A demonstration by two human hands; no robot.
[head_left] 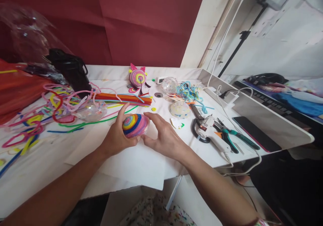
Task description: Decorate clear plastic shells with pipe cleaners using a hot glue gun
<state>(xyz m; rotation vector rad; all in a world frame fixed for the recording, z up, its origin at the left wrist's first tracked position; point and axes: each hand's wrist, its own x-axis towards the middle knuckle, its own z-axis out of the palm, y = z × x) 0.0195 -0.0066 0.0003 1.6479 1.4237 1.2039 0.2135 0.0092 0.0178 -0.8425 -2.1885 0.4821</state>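
Observation:
Between my two hands is a ball (136,125) wound in coloured rings of yellow, orange, blue and pink, with a clear patch at its right side. My left hand (117,133) grips it from the left, thumb below and a finger raised along its edge. On the other side my right hand (164,135) pinches the ball's right edge between thumb and fingers. The ball is held above a white paper sheet (136,165). Behind it stands a finished-looking pink ball figure (138,77) with pointed ears and dark tassels.
Loose pipe cleaners (60,101) and a clear ball (92,110) lie left, by a black bottle (69,71). A bundle of pipe cleaners (126,99) lies behind. To the right are a glue gun (209,130) with its cord, pliers (232,136), a phone (254,133) and a dotted dome (179,109).

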